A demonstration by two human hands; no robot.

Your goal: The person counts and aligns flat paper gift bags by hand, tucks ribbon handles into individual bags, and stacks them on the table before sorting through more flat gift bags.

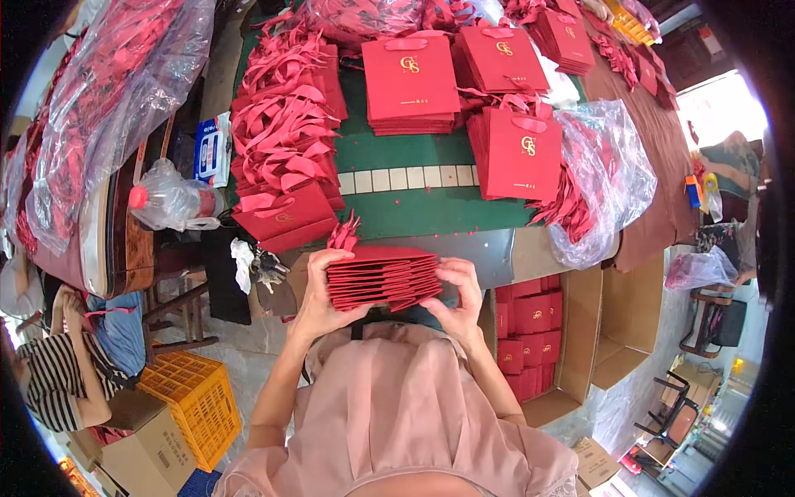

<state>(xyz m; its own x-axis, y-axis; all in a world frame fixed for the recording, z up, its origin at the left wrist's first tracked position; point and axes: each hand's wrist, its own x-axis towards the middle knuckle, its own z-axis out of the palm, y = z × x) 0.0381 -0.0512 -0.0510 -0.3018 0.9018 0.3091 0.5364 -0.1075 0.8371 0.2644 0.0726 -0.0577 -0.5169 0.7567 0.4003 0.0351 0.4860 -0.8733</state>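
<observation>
Left hand [319, 290]: clamping the left end of the bag stack [383, 280], fingers above and thumb below.
Right hand [460, 298]: gripping the stack's right end.
Bag stack: sitting flat between both hands, by the table's near edge, its layered red edges facing the person.
Table [406, 153]: carrying a ribboned pile [286, 132] at left and gold-printed stacks [410, 87] at centre and right.
Clear plastic bag [617, 157]: lying beside the nearest right-hand stack.
Cardboard box [580, 331]: standing open below right, holding red bags [530, 319].
Orange crate [195, 402]: standing lower left, near a striped-shirted person [70, 364].
</observation>
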